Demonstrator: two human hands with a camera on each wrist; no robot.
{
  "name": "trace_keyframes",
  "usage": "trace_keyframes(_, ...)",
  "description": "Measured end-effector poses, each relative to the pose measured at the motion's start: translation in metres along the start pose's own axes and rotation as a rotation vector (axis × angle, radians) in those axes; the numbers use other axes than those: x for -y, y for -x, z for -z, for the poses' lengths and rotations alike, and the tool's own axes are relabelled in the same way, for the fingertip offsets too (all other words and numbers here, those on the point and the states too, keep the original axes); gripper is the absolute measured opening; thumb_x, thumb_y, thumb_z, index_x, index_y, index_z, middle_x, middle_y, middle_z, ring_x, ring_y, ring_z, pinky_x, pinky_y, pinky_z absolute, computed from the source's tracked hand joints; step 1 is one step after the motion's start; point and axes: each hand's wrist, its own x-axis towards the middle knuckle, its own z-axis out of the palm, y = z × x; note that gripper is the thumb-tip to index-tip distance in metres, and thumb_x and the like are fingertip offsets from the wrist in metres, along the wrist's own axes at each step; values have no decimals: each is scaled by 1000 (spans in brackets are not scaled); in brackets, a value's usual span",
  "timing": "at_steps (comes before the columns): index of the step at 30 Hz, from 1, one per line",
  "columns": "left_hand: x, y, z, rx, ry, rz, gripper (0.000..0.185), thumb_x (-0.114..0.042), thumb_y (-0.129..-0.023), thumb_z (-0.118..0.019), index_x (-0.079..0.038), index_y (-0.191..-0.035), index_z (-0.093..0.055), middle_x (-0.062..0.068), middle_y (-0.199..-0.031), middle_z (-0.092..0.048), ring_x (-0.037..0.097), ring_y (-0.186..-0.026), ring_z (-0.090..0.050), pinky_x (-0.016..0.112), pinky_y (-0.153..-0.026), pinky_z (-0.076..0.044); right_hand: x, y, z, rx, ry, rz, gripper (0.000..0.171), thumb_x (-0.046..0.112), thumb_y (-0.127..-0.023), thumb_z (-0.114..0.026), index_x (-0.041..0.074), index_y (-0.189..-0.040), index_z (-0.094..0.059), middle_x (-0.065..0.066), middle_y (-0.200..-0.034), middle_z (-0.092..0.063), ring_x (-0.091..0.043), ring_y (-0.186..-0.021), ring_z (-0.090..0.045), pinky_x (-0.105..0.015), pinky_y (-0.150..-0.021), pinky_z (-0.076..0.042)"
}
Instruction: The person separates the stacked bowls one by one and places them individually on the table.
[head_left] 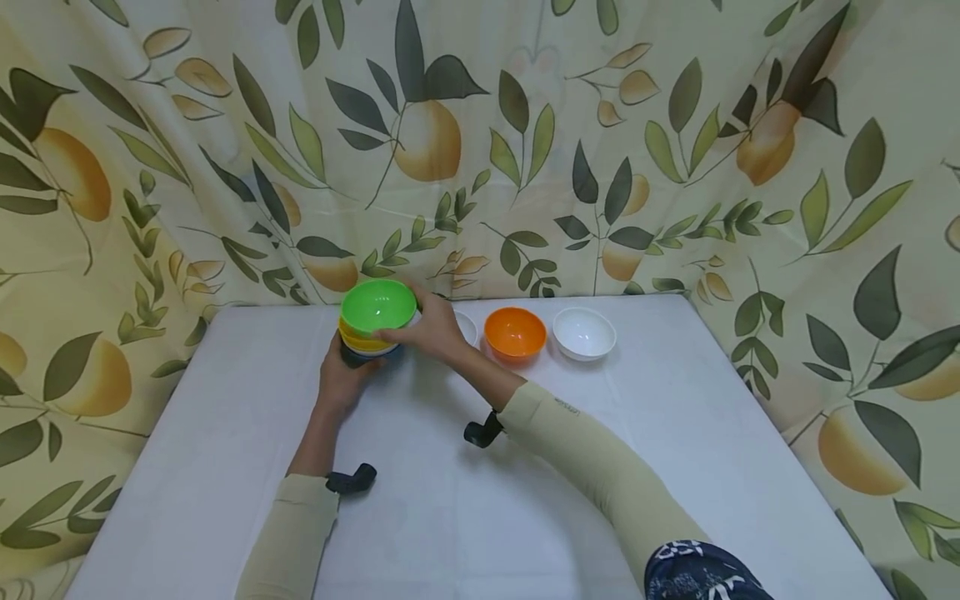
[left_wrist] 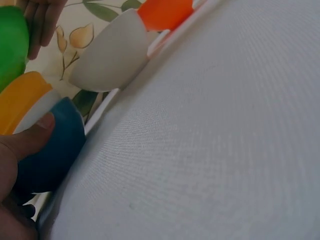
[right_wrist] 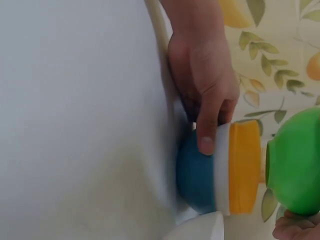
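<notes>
left hand (head_left: 341, 379) gripping bottom of nested plastic bowl stack (right_wrist: 220, 172), thumb on blue bowl, pinning it to white cloth surface (head_left: 465, 500) at far left. right hand (head_left: 427, 332) pinching rim of glossy green plastic bowl (head_left: 377, 305), lifting it clear. orange bowl (head_left: 514, 333) and white bowl (head_left: 584, 332) sitting to right. both forearms reaching forward, right crossing leftward.

Left hand (right_wrist: 202, 85) grips the bowl stack (right_wrist: 220, 167); green bowl (right_wrist: 295, 165) lifted clear.
</notes>
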Motion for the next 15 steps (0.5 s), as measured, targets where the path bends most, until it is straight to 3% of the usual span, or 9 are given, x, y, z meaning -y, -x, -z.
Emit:
trace_keyframes(5, 0, 1, -1, -4, -9, 1, 109, -27, -86, -90, -16, -169, -19, 16, -167, -34, 37, -154, -28, 58, -127, -18, -2, 17, 11, -2, -50, 1, 93, 30, -78, -95, 2, -154, -49, -11, -146, -62, -24, -137, -56, -40, -116, -46)
trace_keyframes(15, -4, 0, -1, 5, 2, 29, 106, -20, -89, -86, -15, -169, -17, 16, -168, -31, 37, -156, -24, 56, -129, -13, -8, 39, 18, 13, -100, 65, 82, 24, -78, -96, 5, -147, -56, -6, -138, -65, -20, -132, -58, -36, -116, -45)
